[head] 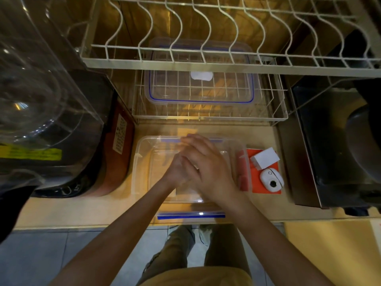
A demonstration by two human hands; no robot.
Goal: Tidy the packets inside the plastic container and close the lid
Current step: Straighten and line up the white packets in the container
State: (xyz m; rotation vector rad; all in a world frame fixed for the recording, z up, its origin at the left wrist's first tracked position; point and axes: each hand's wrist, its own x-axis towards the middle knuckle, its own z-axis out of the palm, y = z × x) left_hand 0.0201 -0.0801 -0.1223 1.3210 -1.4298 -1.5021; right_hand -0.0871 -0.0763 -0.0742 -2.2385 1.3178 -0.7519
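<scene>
Bare forearms [127, 230], olive trousers [179, 244], mustard top [195, 277], possibly grey shoes [204, 234]

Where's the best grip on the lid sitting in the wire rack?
Probably the near long edge of the lid, coming from the front. It lies flat in the wire rack, the upper shelf blocks a reach from above, and that rim faces the person.

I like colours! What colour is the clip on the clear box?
Blue, on the clear plastic container's front clip, seen best from the head camera.
</scene>
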